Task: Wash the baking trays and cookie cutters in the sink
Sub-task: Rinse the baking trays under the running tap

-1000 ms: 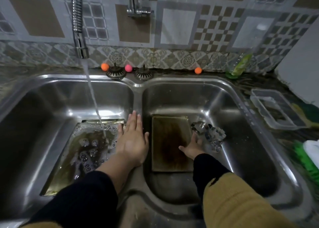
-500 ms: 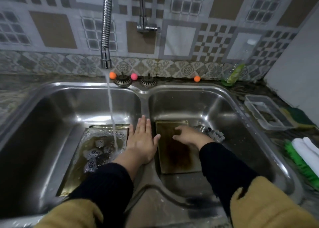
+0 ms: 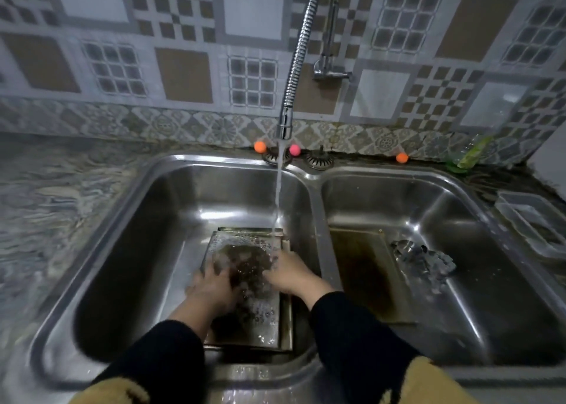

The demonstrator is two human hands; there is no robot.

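Behind the stainless steel double sink (image 3: 315,235), two metal drain strainers (image 3: 318,160) are sitting on the rim among two small orange balls (image 3: 260,147) and a pink ball (image 3: 294,149), while a green soap bottle (image 3: 468,157) is leaning at the patterned tile wall (image 3: 183,76). A clear plastic tub (image 3: 530,220) is resting on the dark marbled counter (image 3: 46,189) to the right. A ribbed chrome hose tap (image 3: 295,63) is pouring water onto the far end of a rectangular brass-coloured baking tray (image 3: 269,333) lying flat in the left basin, its long axis running away from the person. The left hand (image 3: 211,287) and right hand (image 3: 289,273) are both pressing down into its foamy water; how far the fingers are curled cannot be told. A second stained tray (image 3: 367,272) is lying lengthwise in the right basin, with shiny metal cookie cutters (image 3: 422,259) heaped just beside it.
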